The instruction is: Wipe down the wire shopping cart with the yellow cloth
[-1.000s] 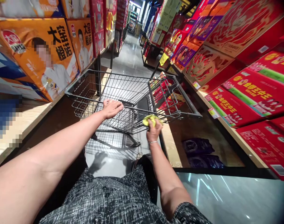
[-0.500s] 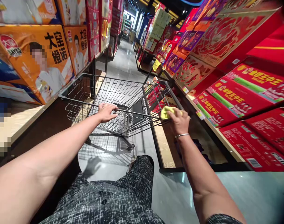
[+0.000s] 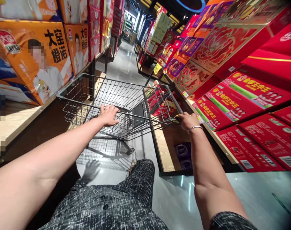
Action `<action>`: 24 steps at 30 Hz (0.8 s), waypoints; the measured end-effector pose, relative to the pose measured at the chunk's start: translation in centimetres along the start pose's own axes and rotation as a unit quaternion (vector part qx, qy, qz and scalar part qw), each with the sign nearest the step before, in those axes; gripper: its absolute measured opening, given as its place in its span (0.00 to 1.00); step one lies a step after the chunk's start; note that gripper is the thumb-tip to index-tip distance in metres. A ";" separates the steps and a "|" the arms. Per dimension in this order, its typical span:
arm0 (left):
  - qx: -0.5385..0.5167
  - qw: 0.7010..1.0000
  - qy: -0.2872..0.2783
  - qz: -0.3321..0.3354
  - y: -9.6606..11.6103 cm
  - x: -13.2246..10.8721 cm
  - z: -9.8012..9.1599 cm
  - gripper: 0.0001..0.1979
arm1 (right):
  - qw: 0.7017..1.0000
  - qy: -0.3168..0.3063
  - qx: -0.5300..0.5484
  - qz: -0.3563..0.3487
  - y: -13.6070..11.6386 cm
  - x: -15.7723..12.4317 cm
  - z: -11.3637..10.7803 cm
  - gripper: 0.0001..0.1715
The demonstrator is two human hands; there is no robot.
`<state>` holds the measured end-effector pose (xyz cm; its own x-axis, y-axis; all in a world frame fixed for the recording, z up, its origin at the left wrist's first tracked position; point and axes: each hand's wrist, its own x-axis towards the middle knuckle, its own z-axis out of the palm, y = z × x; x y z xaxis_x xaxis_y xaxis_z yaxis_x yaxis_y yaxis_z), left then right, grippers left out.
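A dark wire shopping cart (image 3: 126, 92) stands in front of me in a shop aisle. My left hand (image 3: 108, 114) rests closed over the cart's near rail. My right hand (image 3: 188, 120) is closed at the cart's near right corner, pressing a yellow cloth (image 3: 176, 120) against the frame; only a sliver of the cloth shows under the fingers. A thin bracelet sits on my right wrist. The basket holds nothing that I can see.
Red gift boxes (image 3: 243, 105) fill slanted shelves on the right, over a low wooden shelf (image 3: 163, 147) with dark packets. Orange cartons (image 3: 37, 60) line the left shelf. The glossy grey aisle floor (image 3: 126, 64) runs ahead between displays.
My right hand slid the yellow cloth along the cart's near rail from the middle to the right corner. The left hand kept its hold on the rail.
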<state>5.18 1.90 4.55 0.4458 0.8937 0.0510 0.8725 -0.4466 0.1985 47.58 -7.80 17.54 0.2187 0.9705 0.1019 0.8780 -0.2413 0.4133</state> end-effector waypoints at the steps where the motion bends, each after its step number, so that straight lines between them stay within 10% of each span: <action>1: 0.013 1.000 0.000 -0.004 0.2 -0.1 0.0 0.33 | 1.000 -0.010 -0.007 0.009 -0.7 -0.4 -0.4 0.25; 16: 0.009 0.991 -0.009 -0.131 -0.4 2.3 -0.2 0.48 | 0.999 0.019 0.008 -0.032 -4.4 -8.3 -3.8 0.28; 24: -0.097 0.994 -0.026 0.046 3.6 -0.2 -1.2 0.33 | 0.993 0.076 0.056 -0.073 -9.1 -11.6 -6.1 0.34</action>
<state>8.00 0.15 6.45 0.5353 0.8442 0.0281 0.7751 -0.5042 0.3806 34.42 -16.81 18.14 0.0256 0.9820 0.1869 0.9397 -0.0874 0.3308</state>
